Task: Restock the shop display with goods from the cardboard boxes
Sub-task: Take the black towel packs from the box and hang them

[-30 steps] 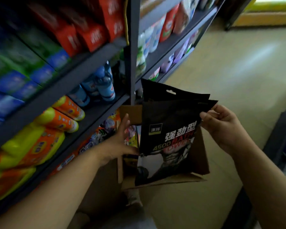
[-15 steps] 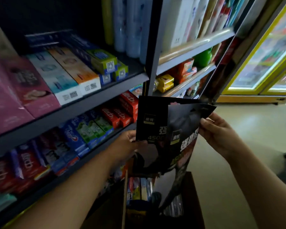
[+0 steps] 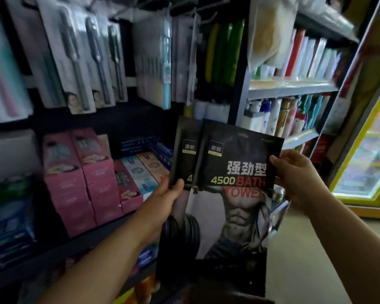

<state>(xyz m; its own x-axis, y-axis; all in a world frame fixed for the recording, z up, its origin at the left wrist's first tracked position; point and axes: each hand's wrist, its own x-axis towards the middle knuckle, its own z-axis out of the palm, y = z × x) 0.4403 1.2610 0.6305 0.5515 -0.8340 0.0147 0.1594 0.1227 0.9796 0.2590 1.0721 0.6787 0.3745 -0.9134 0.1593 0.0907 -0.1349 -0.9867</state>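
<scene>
Two black bath towel packets (image 3: 230,194) with white, yellow and red lettering and a muscular torso printed on them are held upright in front of the shelves, one overlapping the other. My left hand (image 3: 165,198) grips their left edge, thumb on the front. My right hand (image 3: 294,176) pinches the right edge of the front packet. The cardboard box is out of view.
Hanging toothbrush packs (image 3: 81,58) fill the upper left. Pink boxes (image 3: 81,176) and toothpaste cartons (image 3: 140,172) stand on the dark shelf (image 3: 79,238) below them. Bottles and tubes (image 3: 290,115) line the right shelves. A glass-door fridge (image 3: 369,163) stands at far right.
My view has risen from the lower shelves and the box to the toothbrush level. Both packets came up with my hands and now face me flat, side by side.
</scene>
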